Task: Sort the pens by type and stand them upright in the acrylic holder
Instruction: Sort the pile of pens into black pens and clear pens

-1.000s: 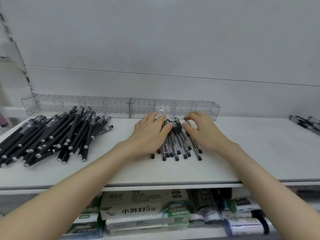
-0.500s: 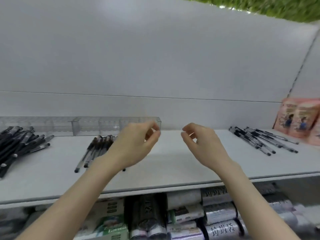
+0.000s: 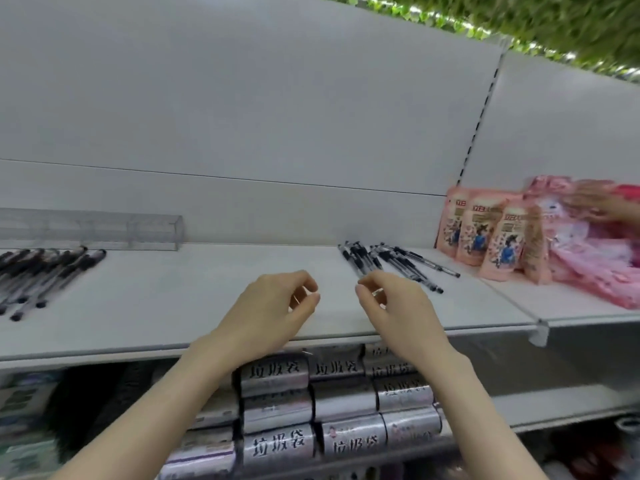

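Over the shelf near its front edge, left hand and right hand are hovering apart, fingers curling narrowly, holding nothing, pens lying just behind.

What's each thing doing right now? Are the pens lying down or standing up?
acrylic holder: on the shelf, no pens visible inside
left pens: lying flat in a pile
right pens: lying flat, loose bunch
left hand: fingers curled, holding nothing
right hand: fingers curled, holding nothing
pink pouches: standing upright
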The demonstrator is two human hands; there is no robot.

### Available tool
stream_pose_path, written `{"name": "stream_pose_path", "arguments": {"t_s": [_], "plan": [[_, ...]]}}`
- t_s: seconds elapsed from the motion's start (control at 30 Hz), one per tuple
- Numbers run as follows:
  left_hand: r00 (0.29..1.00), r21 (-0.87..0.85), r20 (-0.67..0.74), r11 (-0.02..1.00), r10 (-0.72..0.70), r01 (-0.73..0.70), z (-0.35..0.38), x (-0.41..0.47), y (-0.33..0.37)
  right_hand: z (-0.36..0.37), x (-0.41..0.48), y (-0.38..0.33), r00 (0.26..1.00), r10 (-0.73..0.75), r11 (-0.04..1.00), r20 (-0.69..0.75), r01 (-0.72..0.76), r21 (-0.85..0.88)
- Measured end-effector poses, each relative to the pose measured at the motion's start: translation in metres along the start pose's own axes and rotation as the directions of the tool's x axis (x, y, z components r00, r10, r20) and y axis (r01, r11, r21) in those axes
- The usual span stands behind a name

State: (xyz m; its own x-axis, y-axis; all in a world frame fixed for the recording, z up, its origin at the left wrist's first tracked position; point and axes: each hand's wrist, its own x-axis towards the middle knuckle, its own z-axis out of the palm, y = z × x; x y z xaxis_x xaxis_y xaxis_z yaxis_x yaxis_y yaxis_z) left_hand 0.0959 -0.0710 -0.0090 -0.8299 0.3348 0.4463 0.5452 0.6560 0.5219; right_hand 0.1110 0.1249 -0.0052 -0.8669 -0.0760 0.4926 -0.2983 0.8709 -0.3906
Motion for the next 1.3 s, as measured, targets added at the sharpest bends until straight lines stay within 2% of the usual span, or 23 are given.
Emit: {"name": "stream_pose_path", "arguments": {"t_s": [0.2,0.37,0.5,0.63,0.77,0.83,0.93,1.07,1.2,1.3], "plan": [[0.991,0.091,0.109,0.993,-0.083,0.073,0.054,0.060,0.015,-0.014,0.034,0.068,1.000,-0.004,1.000,-0.005,0.004,-0.015],[0.954,0.189,0.206,0.965,-0.218,0.180,0.090,0.117,0.016,-0.016,0.080,0.120,0.995,0.019,0.997,0.097,-0.011,-0.078],[0.927,0.240,0.188,0.930,-0.326,0.278,0.111,0.156,0.015,-0.013,0.120,0.158,0.988,0.037,0.995,0.152,-0.022,-0.096],[0.901,0.289,0.173,0.895,-0.397,0.339,0.126,0.174,0.020,-0.008,0.149,0.184,0.939,0.148,0.973,0.310,-0.081,-0.218],[0.886,0.216,0.166,0.893,-0.433,0.396,0.137,0.186,0.022,-0.006,0.165,0.196,0.890,0.191,0.966,0.414,-0.095,-0.241],[0.895,0.114,0.149,0.906,-0.421,0.408,0.144,0.189,0.024,-0.006,0.170,0.195,0.877,0.148,0.985,0.458,-0.090,-0.146],[0.921,-0.010,0.126,0.927,-0.370,0.374,0.156,0.194,0.035,-0.005,0.178,0.191,0.854,0.104,0.982,0.509,-0.170,0.085],[0.930,-0.209,0.096,0.907,-0.354,0.366,0.171,0.199,0.046,0.000,0.183,0.198,0.835,0.040,0.910,0.549,-0.257,0.324],[0.893,-0.328,0.025,0.840,-0.449,0.432,0.176,0.195,0.046,0.003,0.183,0.208,0.844,-0.034,0.838,0.535,-0.267,0.476],[0.868,-0.386,0.008,0.799,-0.496,0.460,0.177,0.193,0.045,0.001,0.181,0.215,0.842,-0.075,0.742,0.535,-0.311,0.594]]}}
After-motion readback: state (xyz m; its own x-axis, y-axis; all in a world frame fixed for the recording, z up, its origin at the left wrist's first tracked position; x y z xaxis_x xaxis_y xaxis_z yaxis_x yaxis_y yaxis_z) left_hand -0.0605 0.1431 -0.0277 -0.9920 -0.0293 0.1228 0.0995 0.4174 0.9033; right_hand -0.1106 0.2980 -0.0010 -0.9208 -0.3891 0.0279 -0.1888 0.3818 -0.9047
